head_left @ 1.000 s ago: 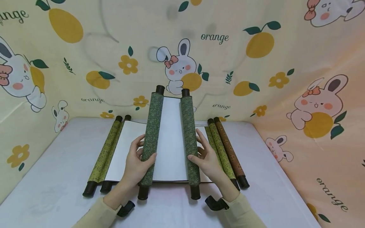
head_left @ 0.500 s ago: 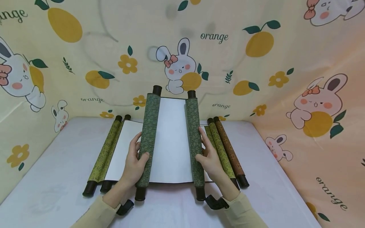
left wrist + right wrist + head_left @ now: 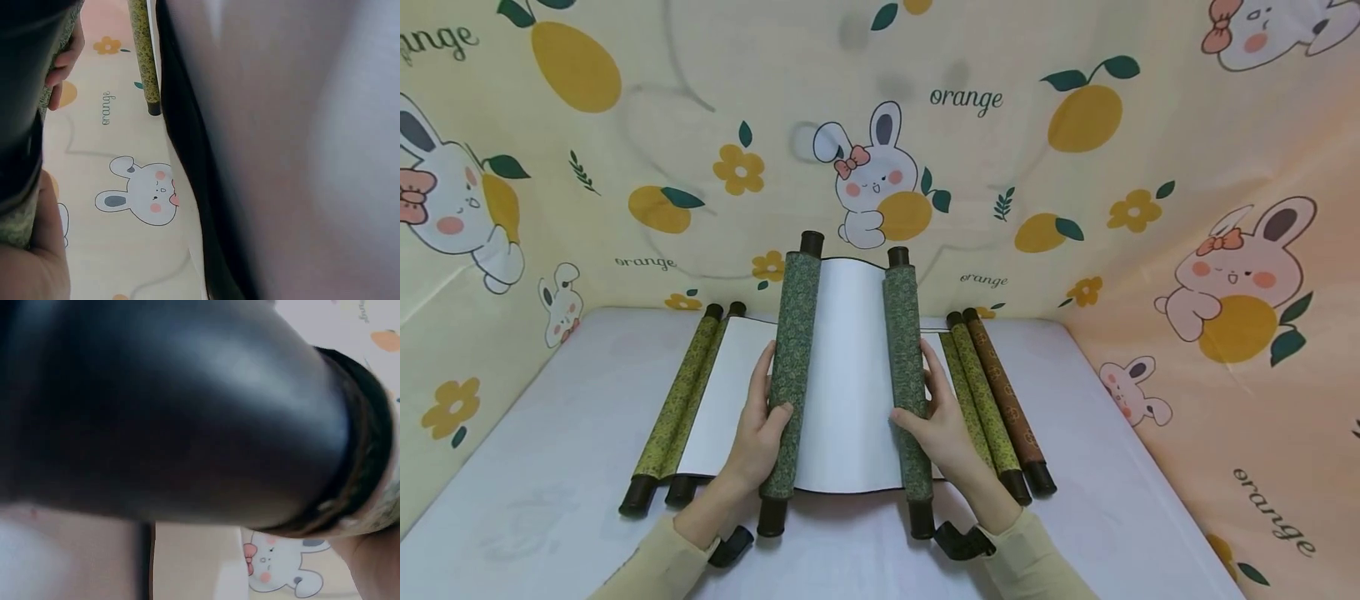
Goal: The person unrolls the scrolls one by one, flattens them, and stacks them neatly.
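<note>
A dark green scroll [image 3: 850,375] is held up in the head view, partly unrolled, with blank white paper between its two rollers. My left hand [image 3: 758,442] grips the left roller [image 3: 794,350], thumb across its front. Round the right roller [image 3: 905,342] curl the thumb and fingers of my right hand [image 3: 946,429]. Both rollers end in black knobs, and the paper bows a little between them. A black knob [image 3: 187,419] fills much of the right wrist view. Another black knob [image 3: 28,81] blocks the left side of the left wrist view.
Behind the held scroll, an unrolled scroll with yellow-green rollers [image 3: 681,400] lies on the white-covered table [image 3: 550,450]. Its right part lies beside a yellow-green roller [image 3: 988,396] and a brown roller [image 3: 1009,392]. A bunny-print cloth [image 3: 880,67] hangs behind.
The two rollers first spread apart, showing more white paper. Since then the right roller has shifted slightly left, the scroll has dropped a little, and the paper has begun to bow.
</note>
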The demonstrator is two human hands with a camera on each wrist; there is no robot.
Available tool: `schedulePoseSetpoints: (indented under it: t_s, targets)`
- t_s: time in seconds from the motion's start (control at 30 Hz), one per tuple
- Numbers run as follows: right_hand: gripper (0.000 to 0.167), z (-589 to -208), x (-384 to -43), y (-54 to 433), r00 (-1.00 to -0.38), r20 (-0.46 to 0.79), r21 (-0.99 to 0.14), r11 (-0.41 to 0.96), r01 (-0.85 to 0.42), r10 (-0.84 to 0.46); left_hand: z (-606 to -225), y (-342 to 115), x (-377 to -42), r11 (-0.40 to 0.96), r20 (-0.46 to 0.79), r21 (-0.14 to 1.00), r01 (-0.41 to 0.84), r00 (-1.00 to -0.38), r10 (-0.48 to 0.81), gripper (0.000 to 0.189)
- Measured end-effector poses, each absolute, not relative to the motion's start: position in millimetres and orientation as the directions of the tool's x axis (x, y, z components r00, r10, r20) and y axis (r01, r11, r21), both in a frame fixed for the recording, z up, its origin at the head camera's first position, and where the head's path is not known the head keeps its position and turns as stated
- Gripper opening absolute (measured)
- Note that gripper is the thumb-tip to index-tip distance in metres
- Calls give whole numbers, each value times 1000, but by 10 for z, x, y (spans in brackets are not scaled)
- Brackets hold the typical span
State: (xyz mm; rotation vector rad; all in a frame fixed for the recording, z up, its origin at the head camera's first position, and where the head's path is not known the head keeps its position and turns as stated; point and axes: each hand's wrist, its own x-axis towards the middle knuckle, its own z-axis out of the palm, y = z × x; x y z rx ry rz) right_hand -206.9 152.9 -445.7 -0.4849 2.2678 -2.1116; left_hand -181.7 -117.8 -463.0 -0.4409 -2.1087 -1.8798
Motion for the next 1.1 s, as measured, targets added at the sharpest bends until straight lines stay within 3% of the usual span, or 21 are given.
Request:
schedulePoseSetpoints:
  t_s: [0.33, 0.73, 1.1]
  targets:
    - [106, -4398, -2077, 1589, -965, 190, -981, -7, -192, -181, -4673, -1196, -1892, 206, 468, 866, 456, -884, -12, 97]
    - [95, -4298, -2130, 1784, -941, 238, -965, 51, -257, -242, -4635, -1293, -1935, 298, 517, 826, 478, -854, -63, 93]
    - [98, -4294, -2132, 1855, -934, 225, -965, 69, -253, -278, -4555, -1392, -1914, 240, 505, 848, 472, -857, -98, 79]
